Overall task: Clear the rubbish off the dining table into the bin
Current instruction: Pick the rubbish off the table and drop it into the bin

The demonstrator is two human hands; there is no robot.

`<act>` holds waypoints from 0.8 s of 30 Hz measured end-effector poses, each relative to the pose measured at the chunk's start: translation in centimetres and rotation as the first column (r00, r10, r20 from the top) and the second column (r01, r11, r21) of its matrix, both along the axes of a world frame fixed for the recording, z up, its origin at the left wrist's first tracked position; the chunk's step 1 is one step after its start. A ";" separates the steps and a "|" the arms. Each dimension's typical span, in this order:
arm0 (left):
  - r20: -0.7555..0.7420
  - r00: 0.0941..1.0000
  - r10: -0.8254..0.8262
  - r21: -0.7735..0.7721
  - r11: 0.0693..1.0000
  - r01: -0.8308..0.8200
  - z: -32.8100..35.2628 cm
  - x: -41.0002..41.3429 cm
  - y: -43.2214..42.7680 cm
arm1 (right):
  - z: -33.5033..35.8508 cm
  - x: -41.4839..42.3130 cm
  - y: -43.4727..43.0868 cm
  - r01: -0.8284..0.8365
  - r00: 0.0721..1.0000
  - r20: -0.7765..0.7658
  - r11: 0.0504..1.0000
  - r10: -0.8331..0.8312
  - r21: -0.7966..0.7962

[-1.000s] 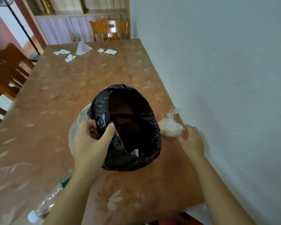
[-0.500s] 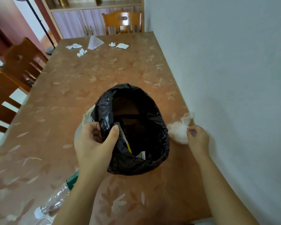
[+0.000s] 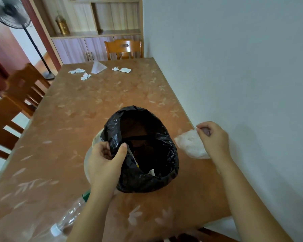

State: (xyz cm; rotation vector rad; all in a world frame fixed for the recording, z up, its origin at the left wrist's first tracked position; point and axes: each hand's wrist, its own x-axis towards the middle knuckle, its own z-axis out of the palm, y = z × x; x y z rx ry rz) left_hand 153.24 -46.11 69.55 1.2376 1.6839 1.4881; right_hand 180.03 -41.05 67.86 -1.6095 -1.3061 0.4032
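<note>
Nearest, at the bottom left: a clear plastic bottle (image 3: 66, 222) on its side on the dining table (image 3: 68, 119), white cap toward the camera, green label end hidden behind the left forearm, near end cut off by the frame edge.

Just beyond, left hand (image 3: 105, 158) pinching the rim of the black liner (image 3: 147, 180), thumb inside, fingers curled outside. Only a sliver of the pale bin (image 3: 87, 161) visible left of that hand, the rest wrapped in liner. Interior dark; a few pale scraps and a bit of yellow against the near inner wall, otherwise hard to make out.

To the right, close to the white wall (image 3: 234, 75): right hand (image 3: 213, 138) closed round a crumpled white wad (image 3: 189, 144), just beside the bin. Paper or thin plastic, impossible to say; likewise whether touching the tabletop.

Well apart, at the far end of the table: small paper scraps (image 3: 76, 71) and a clear plastic piece (image 3: 97, 67).

Past the far edge, a wooden chair (image 3: 123, 48) against a cabinet (image 3: 94, 48). More chairs (image 3: 24, 86) on the left, partly cut off. A standing fan (image 3: 9, 13) at the top left, head cropped.
</note>
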 end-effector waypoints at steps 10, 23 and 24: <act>0.048 0.998 -0.041 0.026 0.999 0.040 -0.2 -1.5 -2.5 | 8.0 -5.8 -3.6 -0.220 0.975 0.048 0.956 0.215 0.196; 0.093 0.995 0.029 0.047 0.998 -0.033 0.8 -3.9 -4.0 | 8.1 -12.8 -5.8 -0.532 0.847 0.025 0.846 0.531 0.045; 0.102 0.994 0.031 0.053 0.998 -0.036 0.9 -4.2 -4.1 | 7.8 -12.9 -5.8 -0.532 0.846 0.025 0.846 0.532 0.025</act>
